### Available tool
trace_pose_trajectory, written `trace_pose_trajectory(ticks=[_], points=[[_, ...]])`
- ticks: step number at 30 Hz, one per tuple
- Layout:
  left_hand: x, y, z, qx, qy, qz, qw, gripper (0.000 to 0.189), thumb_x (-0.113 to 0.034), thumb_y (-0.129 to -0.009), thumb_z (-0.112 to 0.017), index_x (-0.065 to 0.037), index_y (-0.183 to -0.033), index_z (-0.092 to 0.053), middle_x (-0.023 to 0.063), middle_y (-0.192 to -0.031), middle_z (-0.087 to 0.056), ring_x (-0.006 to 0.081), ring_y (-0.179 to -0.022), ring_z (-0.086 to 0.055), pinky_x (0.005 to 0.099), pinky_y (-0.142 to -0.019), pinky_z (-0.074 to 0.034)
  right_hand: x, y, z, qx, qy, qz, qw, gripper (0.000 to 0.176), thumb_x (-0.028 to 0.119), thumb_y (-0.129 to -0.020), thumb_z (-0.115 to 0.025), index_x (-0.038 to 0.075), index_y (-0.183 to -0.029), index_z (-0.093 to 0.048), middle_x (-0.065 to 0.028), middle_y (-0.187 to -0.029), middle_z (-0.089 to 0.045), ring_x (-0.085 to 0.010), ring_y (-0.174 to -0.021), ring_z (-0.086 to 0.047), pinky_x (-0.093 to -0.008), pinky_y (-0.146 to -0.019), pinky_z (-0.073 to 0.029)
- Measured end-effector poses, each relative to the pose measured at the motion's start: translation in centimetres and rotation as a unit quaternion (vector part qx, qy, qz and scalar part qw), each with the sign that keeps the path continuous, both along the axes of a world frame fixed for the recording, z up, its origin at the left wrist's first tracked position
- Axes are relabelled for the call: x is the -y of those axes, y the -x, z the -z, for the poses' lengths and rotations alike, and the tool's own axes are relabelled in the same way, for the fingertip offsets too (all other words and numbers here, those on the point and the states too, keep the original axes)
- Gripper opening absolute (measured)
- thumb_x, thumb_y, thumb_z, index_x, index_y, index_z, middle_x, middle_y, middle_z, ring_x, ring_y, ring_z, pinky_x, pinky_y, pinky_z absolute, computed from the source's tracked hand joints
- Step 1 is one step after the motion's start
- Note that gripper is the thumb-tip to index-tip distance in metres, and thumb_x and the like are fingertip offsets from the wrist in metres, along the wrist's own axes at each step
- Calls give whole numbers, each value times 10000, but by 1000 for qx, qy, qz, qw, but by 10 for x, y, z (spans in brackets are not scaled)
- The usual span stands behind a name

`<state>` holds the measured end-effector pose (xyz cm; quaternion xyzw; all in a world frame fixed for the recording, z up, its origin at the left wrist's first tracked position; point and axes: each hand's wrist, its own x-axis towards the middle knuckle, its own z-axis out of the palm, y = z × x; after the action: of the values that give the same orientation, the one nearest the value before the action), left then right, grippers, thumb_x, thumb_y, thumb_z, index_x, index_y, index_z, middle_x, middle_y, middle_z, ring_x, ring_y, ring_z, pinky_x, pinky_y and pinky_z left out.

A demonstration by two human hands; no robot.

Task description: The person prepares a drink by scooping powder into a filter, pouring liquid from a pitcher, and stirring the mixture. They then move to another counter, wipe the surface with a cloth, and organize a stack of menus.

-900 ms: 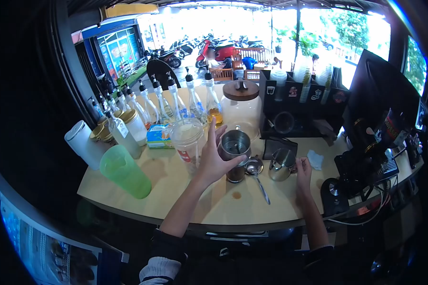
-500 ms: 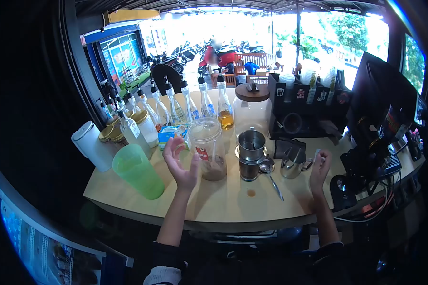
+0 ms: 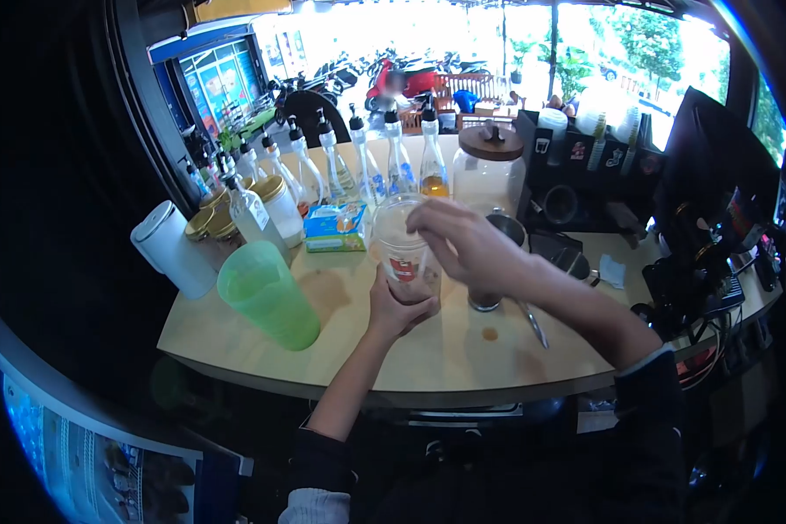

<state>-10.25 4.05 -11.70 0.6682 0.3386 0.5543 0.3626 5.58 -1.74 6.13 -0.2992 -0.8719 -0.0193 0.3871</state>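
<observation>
My left hand (image 3: 395, 307) is wrapped round the lower part of a clear plastic cup (image 3: 403, 249) standing upright on the counter. The cup has a red label and something brownish low inside. At its rim, my right hand (image 3: 472, 249) has its fingers bent down and closed; what they grip is hidden. Behind the right hand and forearm, a steel cup-like vessel (image 3: 508, 229) is partly covered. A spoon (image 3: 534, 325) shows only its handle below the forearm. A green plastic pitcher (image 3: 271, 297) stands left of the cup.
Pump bottles (image 3: 397, 166) line the back, beside a wood-lidded jar (image 3: 489, 183). A blue-green packet (image 3: 334, 229), lidded jars (image 3: 278, 210) and a white jug (image 3: 173, 249) stand left. Rightward are a metal pitcher (image 3: 575, 261), white tissue (image 3: 612, 272) and black cup holder (image 3: 576, 170).
My left hand has closed round the plastic cup. My right hand has swung left from beside the metal pitcher to the cup's rim. White tissue now lies on the counter at the right.
</observation>
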Motion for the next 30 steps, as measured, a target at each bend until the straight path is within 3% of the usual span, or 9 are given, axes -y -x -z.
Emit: trace_pose_trajectory(ticks=[2,5,6,8,9,14,17,25,30], points=[[8,3,-11,-65,-51,-16,996,806,-247,-509,-861,-16,-1137,-411,157,-1043,-597,271,-977,-604,370,-845,-496,-13,4,-9,-1,54,19,998,150,68,-817,-528,-15,-931,-581,-190,-913,-583,-313,-827,-587,-346,-739,-464],[11,5,-14,-86,-54,-3,995,915,-231,-506,-852,-26,-1251,-363,163,-1112,-556,276,-1047,-571,375,-887,-473,-23,8,-33,246,292,115,917,158,70,-749,-555,-19,-843,-644,-203,-868,-622,-301,-844,-616,-354,-713,-477],[11,4,-15,-89,-60,6,994,950,-228,-505,-850,-32,-1285,-345,166,-1144,-537,278,-1071,-558,378,-898,-467,-25,11,-31,248,292,115,916,158,70,-749,-555,-19,-843,-644,-203,-868,-622,-301,-844,-616,-354,-713,-477],[11,4,-16,-83,-71,10,994,933,-239,-501,-856,-22,-1263,-362,157,-1134,-547,263,-1062,-562,371,-900,-465,-28,16,-23,381,276,125,874,162,91,-754,-560,4,-852,-657,-192,-886,-633,-297,-854,-618,-363,-723,-483],[11,4,-16,-80,-83,15,993,918,-250,-497,-862,-13,-1240,-379,148,-1125,-557,247,-1052,-566,365,-903,-463,-23,22,-25,406,297,141,852,272,217,-726,-661,13,-904,-685,-193,-954,-652,-290,-924,-631,-366,-781,-499],[11,4,-17,-102,-98,24,990,977,-237,-495,-835,-58,-1309,-325,170,-1192,-501,301,-1106,-530,398,-921,-450,-59,12,32,450,278,64,846,343,312,-799,-613,42,-1009,-641,-163,-1033,-628,-281,-965,-594,-358,-879,-439],[13,4,-18,-94,-101,31,990,977,-239,-495,-833,-62,-1310,-324,165,-1191,-503,307,-1104,-529,400,-922,-448,-46,14,18,441,277,36,853,334,287,-802,-613,32,-1016,-635,-166,-1050,-623,-279,-988,-586,-361,-882,-439],[12,6,-20,-109,-95,20,989,985,-248,-501,-837,-41,-1311,-318,179,-1195,-493,313,-1107,-524,400,-929,-442,-34,21,-9,398,331,122,847,295,212,-740,-657,17,-961,-665,-180,-988,-650,-294,-932,-626,-370,-804,-491],[10,5,-18,-100,-96,24,990,989,-252,-500,-841,-30,-1310,-318,182,-1196,-489,314,-1102,-525,402,-928,-445,-35,22,-14,420,322,116,840,303,181,-722,-669,14,-975,-663,-179,-977,-653,-288,-928,-629,-371,-795,-493]])
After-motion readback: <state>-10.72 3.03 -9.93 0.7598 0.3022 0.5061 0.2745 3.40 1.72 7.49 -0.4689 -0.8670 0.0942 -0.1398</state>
